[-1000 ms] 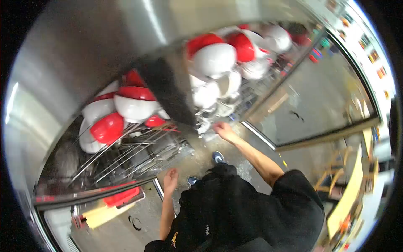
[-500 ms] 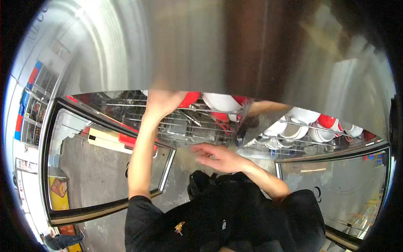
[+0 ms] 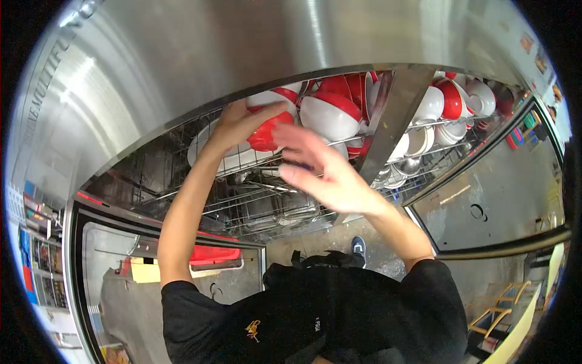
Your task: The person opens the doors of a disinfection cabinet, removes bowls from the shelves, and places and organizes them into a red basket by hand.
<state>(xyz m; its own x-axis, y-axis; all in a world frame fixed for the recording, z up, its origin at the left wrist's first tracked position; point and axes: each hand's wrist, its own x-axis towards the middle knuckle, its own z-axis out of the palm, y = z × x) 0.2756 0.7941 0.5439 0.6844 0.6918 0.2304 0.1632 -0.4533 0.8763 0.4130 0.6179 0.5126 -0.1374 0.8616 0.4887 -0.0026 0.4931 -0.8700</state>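
Observation:
Inside a steel cabinet, my left hand (image 3: 237, 126) reaches onto a wire shelf and grips a red bowl (image 3: 267, 132) at its left side, thumb across its front. The hidden fingers are behind the bowl. My right hand (image 3: 324, 170) is in front of the shelf with its fingers spread, slightly blurred and holding nothing. Behind it, a white bowl with a red band (image 3: 330, 118) lies tilted among other red and white bowls. A large white dish (image 3: 203, 145) lies on the same shelf, left of my left hand.
Glass doors stand open at left (image 3: 115, 242) and right (image 3: 485, 200). A steel post (image 3: 397, 109) divides the shelves; several white bowls (image 3: 418, 142) are right of it. Clear containers (image 3: 273, 209) sit on the lower shelf. A red tray (image 3: 215, 255) shows behind the left door.
The view has shifted, showing more of the upper shelf and its bowls. My right hand has risen toward the shelf, fingers spreading. My left hand is now around the red bowl.

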